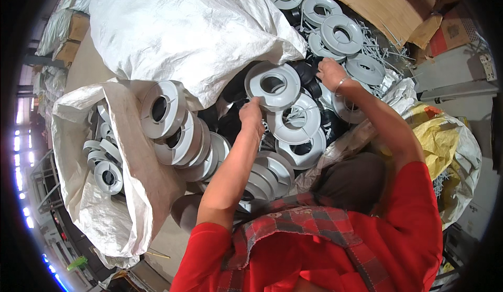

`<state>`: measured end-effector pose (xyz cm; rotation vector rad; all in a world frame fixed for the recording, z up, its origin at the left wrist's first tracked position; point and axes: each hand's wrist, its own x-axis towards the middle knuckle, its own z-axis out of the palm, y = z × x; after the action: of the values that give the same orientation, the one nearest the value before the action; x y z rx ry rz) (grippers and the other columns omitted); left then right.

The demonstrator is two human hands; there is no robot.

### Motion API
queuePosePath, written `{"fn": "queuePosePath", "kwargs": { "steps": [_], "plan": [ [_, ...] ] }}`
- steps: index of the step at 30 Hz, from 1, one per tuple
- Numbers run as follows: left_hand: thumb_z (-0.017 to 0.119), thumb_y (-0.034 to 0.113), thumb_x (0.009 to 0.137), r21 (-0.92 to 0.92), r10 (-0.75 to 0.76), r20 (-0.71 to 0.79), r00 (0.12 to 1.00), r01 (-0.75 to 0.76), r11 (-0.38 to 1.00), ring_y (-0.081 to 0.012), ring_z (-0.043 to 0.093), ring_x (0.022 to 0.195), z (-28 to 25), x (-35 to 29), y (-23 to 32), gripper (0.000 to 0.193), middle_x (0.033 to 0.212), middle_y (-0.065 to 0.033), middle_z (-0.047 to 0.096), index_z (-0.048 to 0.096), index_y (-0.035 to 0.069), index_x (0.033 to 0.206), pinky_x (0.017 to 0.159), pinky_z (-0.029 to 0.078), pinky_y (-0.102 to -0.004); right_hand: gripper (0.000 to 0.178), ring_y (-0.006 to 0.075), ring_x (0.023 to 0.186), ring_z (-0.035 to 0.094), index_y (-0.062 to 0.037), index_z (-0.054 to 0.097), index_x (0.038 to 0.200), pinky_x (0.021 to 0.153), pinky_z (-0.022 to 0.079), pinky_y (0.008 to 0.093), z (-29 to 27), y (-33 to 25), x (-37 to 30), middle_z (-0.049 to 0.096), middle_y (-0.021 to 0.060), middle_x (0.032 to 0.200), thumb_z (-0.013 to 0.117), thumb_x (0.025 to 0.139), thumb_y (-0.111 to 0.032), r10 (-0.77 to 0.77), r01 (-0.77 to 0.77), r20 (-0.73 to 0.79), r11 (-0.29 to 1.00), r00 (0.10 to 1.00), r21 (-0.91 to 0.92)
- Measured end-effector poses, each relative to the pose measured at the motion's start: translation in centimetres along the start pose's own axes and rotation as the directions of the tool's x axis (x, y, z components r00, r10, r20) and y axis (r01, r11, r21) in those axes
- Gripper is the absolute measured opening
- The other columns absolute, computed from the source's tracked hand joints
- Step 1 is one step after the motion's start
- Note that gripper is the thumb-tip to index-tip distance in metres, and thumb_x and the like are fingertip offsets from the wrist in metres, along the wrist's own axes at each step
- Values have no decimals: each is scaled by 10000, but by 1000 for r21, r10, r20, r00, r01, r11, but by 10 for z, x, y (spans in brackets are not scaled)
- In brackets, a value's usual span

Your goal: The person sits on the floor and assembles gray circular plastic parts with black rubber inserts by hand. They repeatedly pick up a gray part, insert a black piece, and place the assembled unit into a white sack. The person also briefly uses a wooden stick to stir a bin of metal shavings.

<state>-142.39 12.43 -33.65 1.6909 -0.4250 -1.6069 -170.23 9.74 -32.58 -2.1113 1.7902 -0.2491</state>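
My left hand (251, 115) is closed at the lower left edge of a round grey plastic flange (253, 85) with a wide centre hole. Below that piece lie more grey flanges (309, 115), overlapping one another. My right hand (331, 74) has its fingers curled beside black plastic parts (306, 77); what they hold, if anything, is hidden. Another grey flange (365, 69) lies just right of this hand, under the wrist with its bracelet.
A big white woven sack (188, 24) bulges at the upper left. An opened sack (141, 187) with smaller grey rings (109, 177) stands at the left, next to stacked flanges (201, 140). Loose grey sticks (385, 51), cardboard (372, 1) and a yellow-white bag (435, 140) are on the right.
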Motion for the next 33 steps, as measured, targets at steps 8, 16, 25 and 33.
{"fn": "queuePosePath", "kwargs": {
  "steps": [8,16,25,33],
  "plan": [
    [501,67,877,-340,275,444,853,-123,932,-237,611,957,-16,-120,48,314,1070,-123,606,487,-4,1182,923,462,-429,121,304,1293,416,-15,626,766,991,372,355,-68,-133,-71,513,220,1280,718,747,-91,-290,260,-97,601,952,755],
    [564,248,908,-221,231,545,806,-127,967,-217,600,1009,-71,-187,45,387,1122,-133,603,524,-52,1149,901,475,-400,768,376,1064,437,20,394,1258,925,407,407,-92,-197,-108,435,213,1111,785,634,-198,-333,318,24,918,943,238],
    [528,257,944,-33,61,625,778,-52,998,-178,622,917,-110,-215,48,349,1039,-124,618,540,-60,1091,825,517,-356,462,297,956,479,-2,465,1084,744,491,323,-97,-222,-150,465,131,966,624,659,-89,-848,808,-34,516,529,-286],
    [495,263,959,-61,30,602,798,9,998,-203,617,955,-115,-221,42,385,1082,-129,608,509,-67,1157,853,508,-358,784,327,1070,429,-20,416,1162,827,503,382,-109,-221,-149,427,124,1103,791,474,-46,-808,798,80,589,584,123]
  ]
}}
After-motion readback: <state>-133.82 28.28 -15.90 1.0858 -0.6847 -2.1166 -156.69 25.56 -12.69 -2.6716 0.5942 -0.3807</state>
